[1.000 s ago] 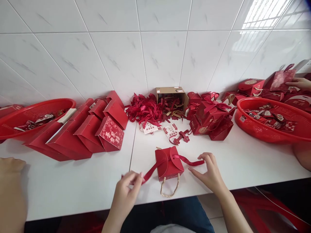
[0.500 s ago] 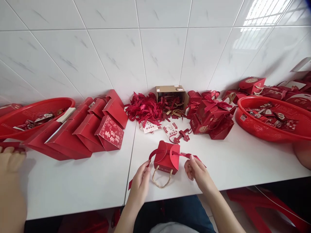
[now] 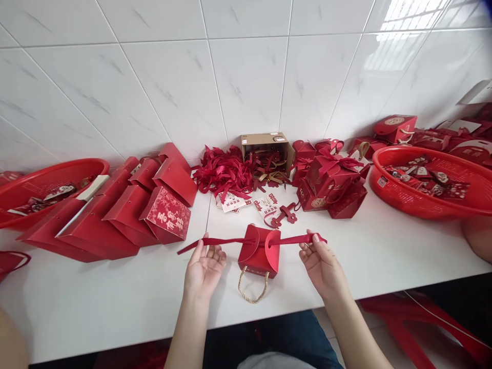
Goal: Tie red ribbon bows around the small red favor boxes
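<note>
A small red gift box (image 3: pixel 260 252) with rounded flaps and a beige rope handle stands on the white table (image 3: pixel 115 297) in front of me. A red ribbon (image 3: pixel 226 240) runs through its top and stretches out to both sides. My left hand (image 3: pixel 204 266), palm up, pinches the ribbon's left length. My right hand (image 3: pixel 322 262) pinches the right end of the ribbon. Both hands hold it taut and level, one on each side of the box.
Folded red boxes (image 3: pixel 126 215) lie in a row at the left. A ribbon pile (image 3: pixel 225 171), a cardboard box (image 3: pixel 266 146) and finished boxes (image 3: pixel 330 182) sit at the back. Red baskets (image 3: pixel 430 205) (image 3: pixel 46 177) stand at both ends. Another person's arm (image 3: pixel 478 238) shows at right.
Both hands rose from low beside the box and moved apart, pulling the ribbon out straight. The person's hand at the far left has dropped out of view.
</note>
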{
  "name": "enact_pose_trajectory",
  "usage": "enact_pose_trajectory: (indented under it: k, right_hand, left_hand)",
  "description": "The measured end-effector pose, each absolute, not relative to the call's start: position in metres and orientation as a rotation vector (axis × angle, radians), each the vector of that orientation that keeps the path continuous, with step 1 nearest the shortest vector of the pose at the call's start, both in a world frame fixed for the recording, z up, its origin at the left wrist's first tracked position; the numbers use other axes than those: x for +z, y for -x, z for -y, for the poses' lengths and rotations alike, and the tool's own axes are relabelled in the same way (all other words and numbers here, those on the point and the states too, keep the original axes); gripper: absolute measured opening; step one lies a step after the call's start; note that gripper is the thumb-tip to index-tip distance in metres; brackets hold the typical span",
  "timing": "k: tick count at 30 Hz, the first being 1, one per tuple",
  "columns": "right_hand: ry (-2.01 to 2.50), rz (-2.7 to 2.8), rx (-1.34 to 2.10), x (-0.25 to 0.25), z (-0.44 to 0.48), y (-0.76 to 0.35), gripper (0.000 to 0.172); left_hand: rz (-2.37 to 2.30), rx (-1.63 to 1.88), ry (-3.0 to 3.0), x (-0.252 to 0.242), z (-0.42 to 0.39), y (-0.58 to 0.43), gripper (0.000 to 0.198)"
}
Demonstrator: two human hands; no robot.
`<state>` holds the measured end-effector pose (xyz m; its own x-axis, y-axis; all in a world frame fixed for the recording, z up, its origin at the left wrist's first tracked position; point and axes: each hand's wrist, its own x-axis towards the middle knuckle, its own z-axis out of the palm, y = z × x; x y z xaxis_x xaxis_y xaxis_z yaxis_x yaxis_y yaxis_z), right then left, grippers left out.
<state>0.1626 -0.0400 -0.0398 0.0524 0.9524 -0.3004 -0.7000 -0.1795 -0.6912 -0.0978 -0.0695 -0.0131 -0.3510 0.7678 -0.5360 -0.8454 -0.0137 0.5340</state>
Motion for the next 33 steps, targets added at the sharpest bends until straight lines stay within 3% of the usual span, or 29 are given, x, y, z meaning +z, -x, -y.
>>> enact_pose_trajectory:
  k: [9,12,18,24,33]
  right_hand:
    - [0.916,0.440,1.462,-0.049,0.052,-0.170,0.023]
    - [0.927,0.471,1.294,-0.045,0.051,-0.170,0.015]
    - [0.758,0.705,1.108,0.008,0.032,-0.161,0.014]
    - [0.642,1.071,1.119,0.062,0.019,-0.146,0.017]
    - [0.591,1.270,1.256,0.095,0.014,-0.136,0.017]
  left_hand:
    - [-1.061,1.805,0.217,-0.009,0.078,0.103,0.014]
    - [-1.145,1.957,0.085,0.004,0.078,0.105,0.005]
    - [-1.139,2.173,-0.575,0.052,0.069,0.100,0.019]
    - [-1.184,1.944,-1.088,0.079,0.055,0.075,0.020]
    - [-1.014,1.748,-1.279,0.102,0.056,0.057,0.027]
